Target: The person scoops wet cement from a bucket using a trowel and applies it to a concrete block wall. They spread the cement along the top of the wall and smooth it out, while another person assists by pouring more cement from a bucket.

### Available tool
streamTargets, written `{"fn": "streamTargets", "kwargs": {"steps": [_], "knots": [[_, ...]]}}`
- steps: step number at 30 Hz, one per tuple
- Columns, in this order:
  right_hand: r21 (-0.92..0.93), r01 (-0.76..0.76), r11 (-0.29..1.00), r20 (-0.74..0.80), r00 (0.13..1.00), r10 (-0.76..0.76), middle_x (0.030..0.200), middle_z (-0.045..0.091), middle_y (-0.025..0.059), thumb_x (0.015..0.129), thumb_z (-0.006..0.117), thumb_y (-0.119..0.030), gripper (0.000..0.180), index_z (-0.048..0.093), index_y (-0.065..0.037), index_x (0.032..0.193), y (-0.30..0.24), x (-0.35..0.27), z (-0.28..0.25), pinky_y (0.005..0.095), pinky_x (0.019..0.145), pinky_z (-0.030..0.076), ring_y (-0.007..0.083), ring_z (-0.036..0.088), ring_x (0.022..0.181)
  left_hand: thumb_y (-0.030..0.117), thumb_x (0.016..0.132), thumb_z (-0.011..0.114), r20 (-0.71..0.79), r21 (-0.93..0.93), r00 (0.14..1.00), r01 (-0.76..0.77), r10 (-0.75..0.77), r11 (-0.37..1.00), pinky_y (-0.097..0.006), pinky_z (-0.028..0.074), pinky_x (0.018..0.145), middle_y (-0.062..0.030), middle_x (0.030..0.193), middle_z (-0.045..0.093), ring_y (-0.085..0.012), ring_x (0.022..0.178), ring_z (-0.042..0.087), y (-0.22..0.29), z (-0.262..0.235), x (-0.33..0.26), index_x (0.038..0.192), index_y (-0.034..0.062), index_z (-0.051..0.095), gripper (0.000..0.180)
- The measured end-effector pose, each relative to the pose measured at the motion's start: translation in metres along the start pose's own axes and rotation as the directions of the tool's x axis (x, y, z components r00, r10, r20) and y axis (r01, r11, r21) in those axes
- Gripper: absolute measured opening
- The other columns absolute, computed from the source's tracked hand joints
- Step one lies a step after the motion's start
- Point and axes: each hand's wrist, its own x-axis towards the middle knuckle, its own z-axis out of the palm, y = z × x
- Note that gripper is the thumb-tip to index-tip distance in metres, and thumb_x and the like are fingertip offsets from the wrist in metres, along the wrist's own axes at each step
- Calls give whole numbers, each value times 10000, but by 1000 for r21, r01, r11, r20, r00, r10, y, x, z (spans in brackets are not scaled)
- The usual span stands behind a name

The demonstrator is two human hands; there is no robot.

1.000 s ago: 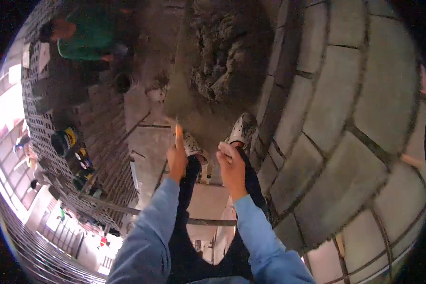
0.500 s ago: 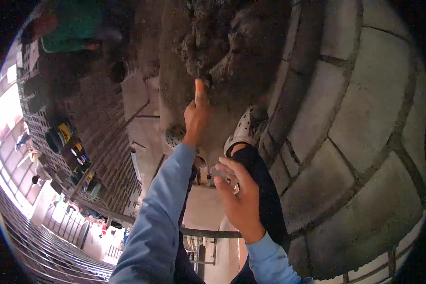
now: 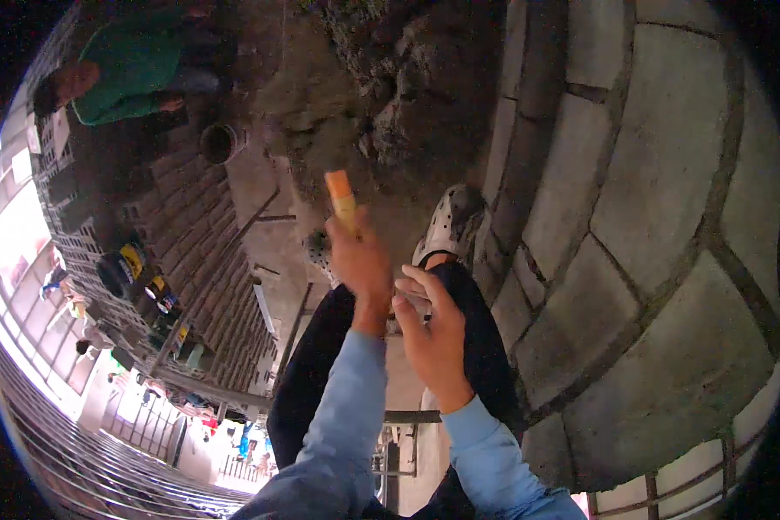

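My left hand (image 3: 360, 264) is closed around an orange-and-yellow stick-like tool (image 3: 341, 195), whose orange end points away from me. The rest of that tool is hidden by my fingers, so its exact kind does not show. Beyond it lies a rough heap of dark wet mortar (image 3: 390, 121) on the ground. My right hand (image 3: 433, 338) hovers over my right leg, its fingers loosely bent and apart, with nothing visible in it. The two hands are close together but apart.
A wall of large grey stone blocks (image 3: 667, 165) with dark joints rises at the right. My perforated clogs (image 3: 446, 221) stand before the mortar. At the far left are a person in a green top (image 3: 139, 61), a bucket (image 3: 219, 143) and stacked bricks (image 3: 191, 234). Metal railings curve along the lower left.
My left hand has drawn back toward me from the mortar, bringing the orange-and-yellow tool with it; more of the tool shows. My right hand stays nearly in place. The view has shifted slightly.
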Motion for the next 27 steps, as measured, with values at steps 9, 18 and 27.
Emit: {"fn": "streamTargets", "kwargs": {"steps": [9, 18, 27], "knots": [[-73, 37, 997, -15, 999, -38, 1142, 703, 163, 934, 649, -85, 384, 597, -28, 1310, 3, 1, 6, 369, 967, 504, 257, 671, 1078, 455, 996, 542, 132, 137, 989, 56, -74, 989, -534, 500, 773, -237, 1012, 686, -458, 929, 662, -25, 12, 10, 1158, 17, 543, 467], [-143, 29, 989, 57, 998, -21, 1147, 702, 158, 931, 652, -92, 400, 588, -28, 1320, -2, -6, 8, 375, 974, 499, 260, 669, 1092, 559, 1036, 393, 387, -97, 922, 21, 18, 995, -546, 494, 769, -292, 922, 686, -490, 902, 656, -42, 26, 91, 1080, -50, 638, 658], [-9, -54, 998, 9, 998, 54, 1175, 681, 140, 949, 635, -65, 384, 585, -22, 1327, 10, 6, 1, 342, 976, 500, 216, 658, 1102, 560, 1020, 454, 525, -87, 778, 452, -345, 888, -448, 513, 797, -182, 854, 691, -342, 865, 675, -175, -36, -40, 1217, -41, 639, 659]]}}
